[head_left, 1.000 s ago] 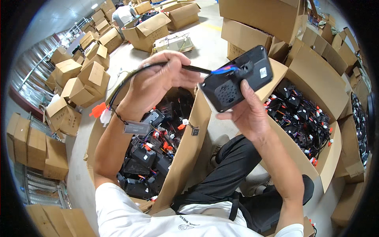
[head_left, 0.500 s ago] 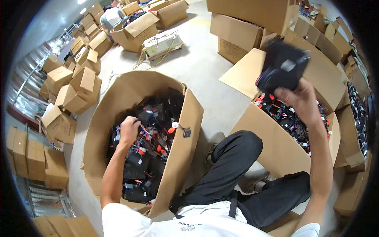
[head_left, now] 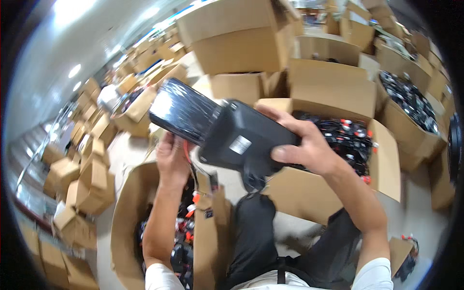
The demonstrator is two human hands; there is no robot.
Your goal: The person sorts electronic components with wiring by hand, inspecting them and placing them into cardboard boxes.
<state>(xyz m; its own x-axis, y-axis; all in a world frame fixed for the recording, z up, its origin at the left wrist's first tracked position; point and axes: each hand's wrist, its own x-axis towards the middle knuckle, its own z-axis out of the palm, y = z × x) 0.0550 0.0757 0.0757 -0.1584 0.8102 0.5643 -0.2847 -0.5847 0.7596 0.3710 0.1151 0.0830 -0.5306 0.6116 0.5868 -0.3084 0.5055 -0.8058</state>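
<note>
My right hand (head_left: 309, 142) grips a black plastic case (head_left: 256, 128) with a small white label, thumb on its near face and fingers over its upper edge. My left hand (head_left: 173, 152) is closed under a glossy black film-wrapped block (head_left: 181, 108). The block's right end meets or overlaps the case; whether they are joined I cannot tell. A red wire and a dark cable (head_left: 193, 171) hang by my left hand. Both pieces are held in the air above my knees. Below my left forearm, an open carton (head_left: 128, 212) holds black parts with red and white connectors.
Ahead on the right, another open carton (head_left: 333, 87) is filled with black parts and red connectors. A taller carton (head_left: 406, 130) of black parts stands at the far right. A large box stack (head_left: 237, 43) rises ahead, and several cartons (head_left: 72, 176) line the left side.
My view has turned right. My right hand has brought the black case in front of me, and my left hand has come up out of the left carton to the glossy block.
</note>
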